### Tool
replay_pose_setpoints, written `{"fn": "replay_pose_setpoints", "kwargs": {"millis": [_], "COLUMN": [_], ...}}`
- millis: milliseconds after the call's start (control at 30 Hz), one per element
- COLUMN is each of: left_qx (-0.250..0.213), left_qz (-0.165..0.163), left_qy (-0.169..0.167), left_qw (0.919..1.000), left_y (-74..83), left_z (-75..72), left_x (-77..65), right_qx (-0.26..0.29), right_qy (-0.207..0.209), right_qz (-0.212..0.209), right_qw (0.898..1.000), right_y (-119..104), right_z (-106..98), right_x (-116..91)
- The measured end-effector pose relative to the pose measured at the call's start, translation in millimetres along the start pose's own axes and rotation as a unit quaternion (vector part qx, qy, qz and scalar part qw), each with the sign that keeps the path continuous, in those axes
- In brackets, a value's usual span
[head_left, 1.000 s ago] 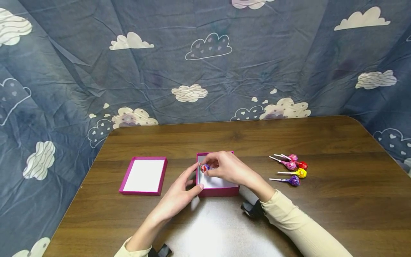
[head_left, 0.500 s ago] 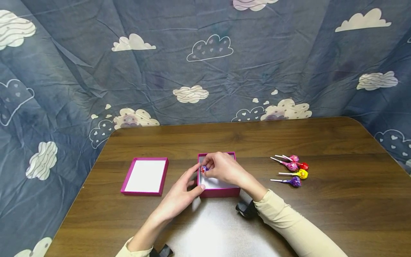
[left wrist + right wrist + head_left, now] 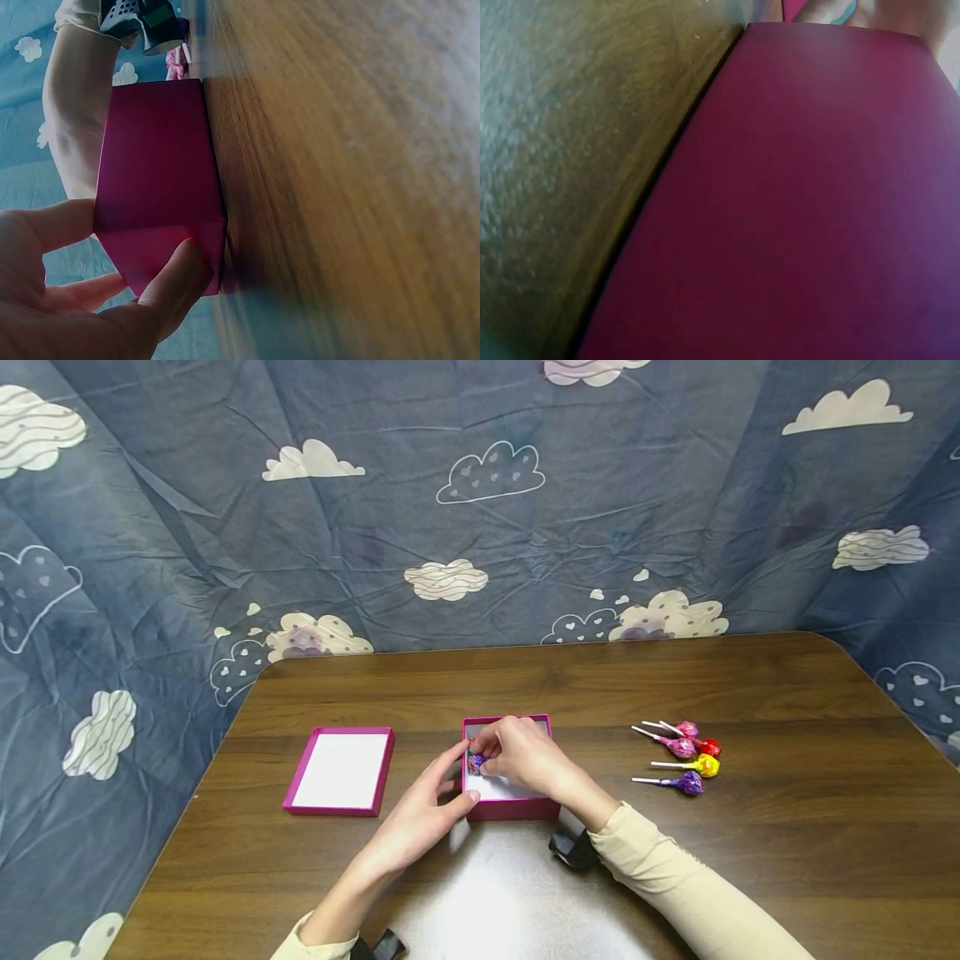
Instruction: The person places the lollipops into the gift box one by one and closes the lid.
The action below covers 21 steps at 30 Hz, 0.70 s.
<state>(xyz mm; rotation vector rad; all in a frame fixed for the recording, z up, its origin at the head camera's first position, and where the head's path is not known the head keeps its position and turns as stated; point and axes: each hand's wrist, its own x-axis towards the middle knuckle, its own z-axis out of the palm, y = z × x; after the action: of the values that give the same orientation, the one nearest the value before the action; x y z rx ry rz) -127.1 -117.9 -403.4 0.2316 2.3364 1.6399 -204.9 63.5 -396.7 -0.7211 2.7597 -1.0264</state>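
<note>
A magenta box (image 3: 513, 810) with a white inside stands on the table, its top uncovered. Over it, my right hand (image 3: 527, 758) reaches in and pinches a lollipop (image 3: 476, 763) in a blue and red wrapper, low near the left wall; its stick is hidden behind the fingers. My left hand (image 3: 422, 810) rests against the left side of the box, thumb at the near left corner. In the left wrist view the fingers (image 3: 178, 281) of that hand touch the magenta wall. The right wrist view is mostly filled by the box's front wall (image 3: 802, 187).
A matching magenta lid (image 3: 339, 771), white inside up, lies left of the box. To the right lie several lollipops: a yellow one (image 3: 706, 766), a purple one (image 3: 688, 783), a red one (image 3: 708, 747) and pink ones (image 3: 681, 747). A cloud-patterned cloth (image 3: 495, 543) hangs behind the table.
My right hand has shifted slightly left and lowered the lollipop further into the box, its head now nearer the front. The left hand stays at the box's side.
</note>
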Motion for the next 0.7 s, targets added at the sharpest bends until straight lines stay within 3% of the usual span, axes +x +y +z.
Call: {"fn": "replay_pose_setpoints", "kwargs": {"millis": [467, 700], "left_qx": [0.005, 0.011], "left_qz": [0.009, -0.005], "left_qy": [0.002, -0.002], "left_qw": [0.9999, 0.9999], "left_y": [1.4, 2.2], "left_z": [-0.3, -1.1], "left_x": [0.5, -1.9], "right_qx": [0.018, 0.039], "right_qy": [-0.022, -0.030], "right_qz": [-0.008, -0.015], "right_qw": [1.000, 0.999], "right_y": [0.2, -3.5], "right_z": [-2.7, -9.4], "right_x": [3.0, -1.2]}}
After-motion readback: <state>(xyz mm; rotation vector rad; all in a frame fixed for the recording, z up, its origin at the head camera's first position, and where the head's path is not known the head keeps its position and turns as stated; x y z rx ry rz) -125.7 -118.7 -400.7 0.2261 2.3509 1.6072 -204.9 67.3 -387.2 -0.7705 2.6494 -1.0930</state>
